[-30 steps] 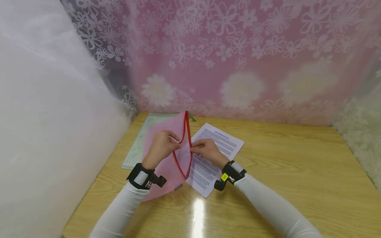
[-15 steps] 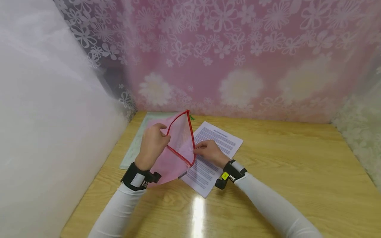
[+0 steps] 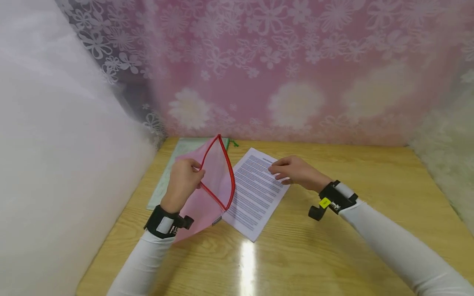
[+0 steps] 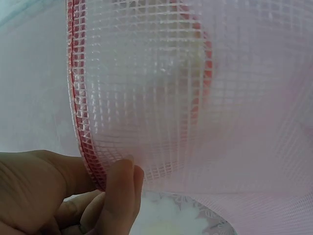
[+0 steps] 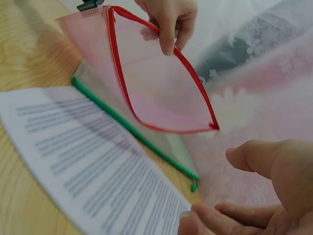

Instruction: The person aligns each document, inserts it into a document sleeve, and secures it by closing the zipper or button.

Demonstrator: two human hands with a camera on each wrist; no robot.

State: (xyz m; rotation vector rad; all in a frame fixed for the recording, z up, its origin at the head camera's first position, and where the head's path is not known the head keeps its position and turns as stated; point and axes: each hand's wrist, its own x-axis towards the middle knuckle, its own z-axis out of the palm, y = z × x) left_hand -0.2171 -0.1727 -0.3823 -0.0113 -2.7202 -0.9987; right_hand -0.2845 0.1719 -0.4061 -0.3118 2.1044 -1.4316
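A pink mesh zipper pouch with a red zipper edge gapes at its mouth, which faces right. My left hand pinches one red edge of that mouth between thumb and fingers; the left wrist view shows the grip close up on the mesh. Over the upper right part of a printed sheet of paper hovers my right hand, thumb and fingers apart and nothing between them. In the right wrist view its fingers spread beside the sheet's edge.
Beneath the pink pouch lies a pale green pouch with a green zipper edge. The wooden table ends at a pink floral curtain behind, and a white sheet hangs at the left.
My right hand has let go of the pouch's red edge and moved right, over the paper. My left hand has drawn its edge leftward, widening the mouth.
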